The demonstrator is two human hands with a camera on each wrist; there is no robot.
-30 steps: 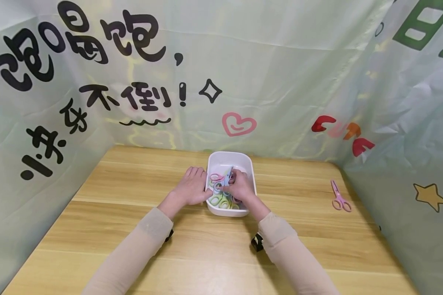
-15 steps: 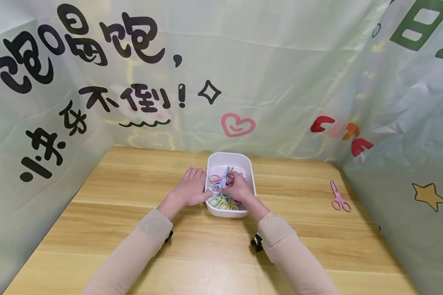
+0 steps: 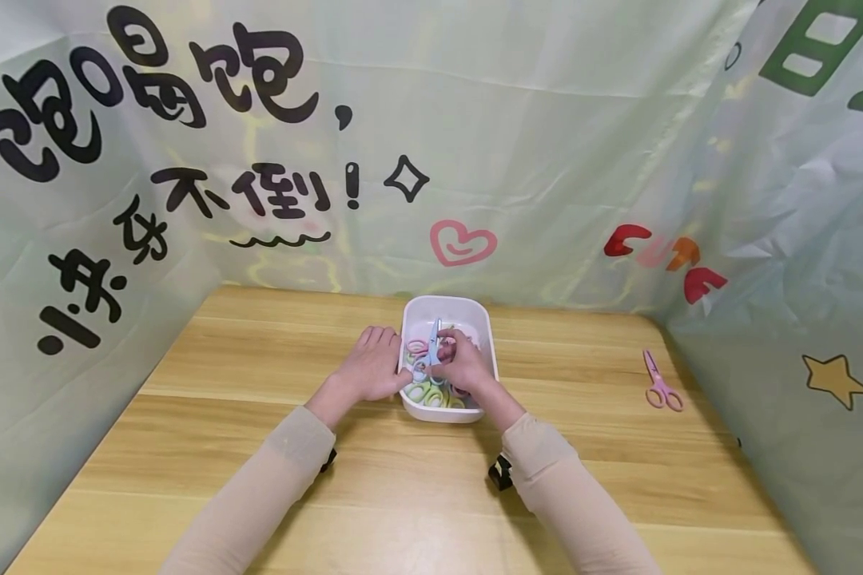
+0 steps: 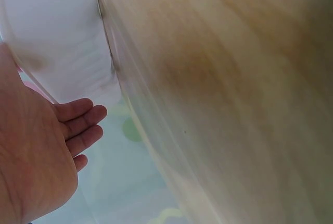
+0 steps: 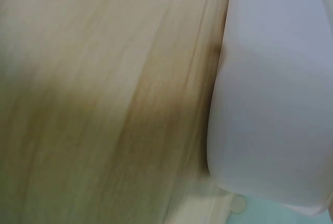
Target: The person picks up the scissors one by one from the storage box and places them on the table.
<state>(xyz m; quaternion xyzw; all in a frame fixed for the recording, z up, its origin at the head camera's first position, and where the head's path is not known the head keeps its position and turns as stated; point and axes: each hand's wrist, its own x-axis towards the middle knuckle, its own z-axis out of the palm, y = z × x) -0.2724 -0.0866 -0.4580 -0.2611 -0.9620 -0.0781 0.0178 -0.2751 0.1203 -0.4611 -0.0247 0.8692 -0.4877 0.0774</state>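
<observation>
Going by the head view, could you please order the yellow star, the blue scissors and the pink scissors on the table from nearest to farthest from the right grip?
1. Blue scissors: held in the right grip.
2. Pink scissors: on the table, to its right.
3. Yellow star: on the curtain, farther right.

Light-blue scissors point(image 3: 434, 343): pinched in right hand point(image 3: 467, 363) over box interior, blades pointing toward box's far end, finger loops at near end. White box point(image 3: 444, 414): rectangular, rounded corners, open top, upright on counter point(image 3: 259, 343), long sides running away from viewer. More scissors heaped inside, loops mostly in box's near half: pink loops point(image 3: 417, 346), green loops point(image 3: 418, 391), yellow loops point(image 3: 435, 397); blades mostly hidden.
</observation>
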